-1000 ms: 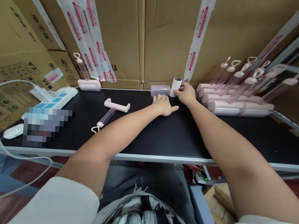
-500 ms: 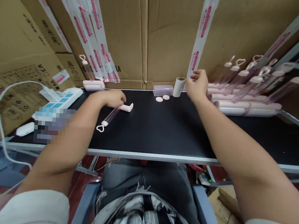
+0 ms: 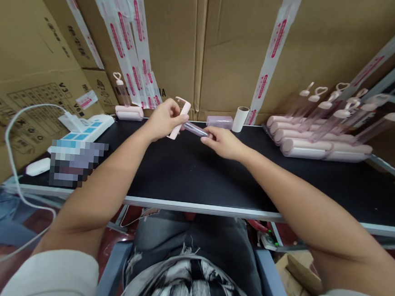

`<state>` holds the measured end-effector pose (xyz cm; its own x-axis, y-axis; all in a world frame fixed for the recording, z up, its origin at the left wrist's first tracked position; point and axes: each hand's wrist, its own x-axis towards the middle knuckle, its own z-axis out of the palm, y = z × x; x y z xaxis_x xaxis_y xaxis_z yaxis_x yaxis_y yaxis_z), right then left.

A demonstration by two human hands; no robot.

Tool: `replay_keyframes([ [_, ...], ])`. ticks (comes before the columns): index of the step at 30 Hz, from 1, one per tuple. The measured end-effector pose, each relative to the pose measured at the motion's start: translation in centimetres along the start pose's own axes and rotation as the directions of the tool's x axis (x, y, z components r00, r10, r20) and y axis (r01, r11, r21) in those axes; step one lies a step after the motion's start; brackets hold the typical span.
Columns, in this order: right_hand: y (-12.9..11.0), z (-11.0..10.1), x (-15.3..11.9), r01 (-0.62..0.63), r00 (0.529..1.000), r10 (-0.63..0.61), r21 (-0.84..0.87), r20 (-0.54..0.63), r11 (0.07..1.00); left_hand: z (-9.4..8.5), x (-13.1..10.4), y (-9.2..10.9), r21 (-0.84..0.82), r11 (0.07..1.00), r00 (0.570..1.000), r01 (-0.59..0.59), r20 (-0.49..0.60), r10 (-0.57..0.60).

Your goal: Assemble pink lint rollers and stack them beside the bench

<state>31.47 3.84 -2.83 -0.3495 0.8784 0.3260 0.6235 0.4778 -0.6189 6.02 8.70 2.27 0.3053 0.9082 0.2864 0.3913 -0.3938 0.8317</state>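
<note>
Above the middle of the black table, my left hand [image 3: 165,120] is closed on the pale pink bracket-shaped end [image 3: 184,112] of a lint roller handle. Its clear purple shaft [image 3: 196,129] slants down to my right hand [image 3: 227,143], whose fingers close round the far end and hide the heart loop. Behind my right hand lie a clear purple cover [image 3: 219,121] and an upright white cardboard-cored roll [image 3: 240,119].
Several pink lint rollers [image 3: 324,146] with upright heart-looped handles stand at the right. Another roller [image 3: 129,113] sits at the back left. A power strip [image 3: 93,128] with a white cable [image 3: 7,151] lies at the left. Cardboard [image 3: 233,46] walls the back.
My left hand has lifted the handle off the table and turned it. My right hand came left from beside the white roll and took the shaft's other end. The small pink discs are now hidden.
</note>
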Motion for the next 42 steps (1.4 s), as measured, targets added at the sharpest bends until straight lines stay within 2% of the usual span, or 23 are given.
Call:
replay_keyframes([
  [1, 0.3, -0.3, 0.0, 0.029, 1.000, -0.029, -0.004, -0.003, 1.000, 0.2, -0.2, 0.2, -0.132, 0.991, 1.000, 0.014, 0.026, -0.011],
  [3, 1.0, -1.1, 0.1, 0.090, 0.996, -0.089, 0.039, -0.020, 0.995, 0.2, -0.8, 0.7, -0.322, 0.946, 0.985, 0.049, 0.175, 0.008],
  [5, 1.3, -1.9, 0.2, 0.137, 0.990, -0.134, 0.115, -0.037, 0.984, 0.1, -1.5, 1.1, -0.404, 0.908, 0.934, 0.108, 0.354, 0.046],
  [7, 1.3, -2.4, 0.0, 0.154, 0.988, -0.154, 0.210, -0.018, 0.965, 0.0, -2.1, 1.4, -0.430, 0.888, 0.890, 0.161, 0.452, 0.058],
  [9, 0.9, -2.8, -0.2, 0.119, 0.990, -0.140, 0.344, 0.035, 0.931, -0.2, -2.5, 1.7, -0.472, 0.863, 0.882, 0.179, 0.466, 0.072],
  [12, 0.2, -3.0, -0.6, -0.015, 0.986, -0.078, 0.550, 0.145, 0.835, -0.4, -2.5, 1.8, -0.556, 0.815, 0.903, 0.164, 0.417, 0.103],
  [14, -0.2, -2.9, -0.6, -0.061, 0.981, -0.074, 0.645, 0.180, 0.762, -0.5, -2.4, 1.9, -0.607, 0.780, 0.915, 0.153, 0.386, 0.121],
  [15, -0.5, -2.7, -0.6, -0.046, 0.984, -0.084, 0.679, 0.157, 0.733, -0.4, -2.3, 2.0, -0.637, 0.757, 0.919, 0.147, 0.372, 0.135],
  [17, -0.9, -2.3, -0.4, 0.056, 0.994, -0.103, 0.708, 0.023, 0.704, -0.1, -2.3, 2.4, -0.704, 0.699, 0.928, 0.123, 0.331, 0.171],
  [20, -0.9, -2.2, 0.0, 0.234, 0.967, -0.110, 0.634, -0.229, 0.737, 0.4, -2.4, 3.3, -0.775, 0.624, 0.951, 0.096, 0.257, 0.174],
  [22, -0.2, -2.9, 0.3, 0.307, 0.916, -0.096, 0.530, -0.389, 0.790, 0.3, -2.4, 3.7, -0.814, 0.577, 0.975, 0.062, 0.172, 0.138],
  [24, 1.1, -4.1, 0.6, 0.304, 0.855, -0.063, 0.399, -0.515, 0.865, -0.3, -2.0, 3.9, -0.847, 0.531, 0.995, -0.008, 0.047, 0.090],
  [25, 1.8, -4.8, 0.7, 0.257, 0.840, -0.042, 0.328, -0.541, 0.909, -0.7, -1.8, 3.8, -0.852, 0.521, 0.997, -0.043, -0.007, 0.070],
  [26, 2.5, -5.3, 0.7, 0.170, 0.852, -0.014, 0.251, -0.523, 0.953, -1.2, -1.6, 3.5, -0.849, 0.523, 0.997, -0.070, -0.045, 0.060],
  [28, 3.6, -5.9, 0.7, -0.047, 0.915, 0.067, 0.058, -0.397, 0.997, -2.1, -1.1, 2.8, -0.824, 0.559, 0.995, -0.093, -0.065, 0.069],
  [30, 4.4, -5.7, 0.7, -0.207, 0.966, 0.175, -0.160, -0.191, 0.965, -2.6, -0.9, 2.1, -0.780, 0.619, 0.994, -0.092, -0.035, 0.103],
  [32, 5.0, -5.0, 0.9, -0.250, 0.968, 0.245, -0.322, -0.056, 0.913, -2.5, -0.8, 1.4, -0.736, 0.671, 0.991, -0.086, 0.006, 0.134],
  [33, 5.4, -4.6, 1.1, -0.257, 0.965, 0.256, -0.366, -0.054, 0.894, -2.3, -0.8, 1.2, -0.719, 0.690, 0.989, -0.082, 0.027, 0.145],
  [37, 7.3, -3.5, 2.5, -0.343, 0.932, 0.254, -0.404, -0.258, 0.848, -1.0, -0.7, 0.8, -0.699, 0.713, 0.977, -0.062, 0.105, 0.188],
  [42, 9.4, -2.3, 4.1, -0.393, 0.915, 0.307, -0.417, -0.261, 0.819, 0.2, -0.7, 0.8, -0.691, 0.722, 0.963, -0.031, 0.174, 0.207],
])
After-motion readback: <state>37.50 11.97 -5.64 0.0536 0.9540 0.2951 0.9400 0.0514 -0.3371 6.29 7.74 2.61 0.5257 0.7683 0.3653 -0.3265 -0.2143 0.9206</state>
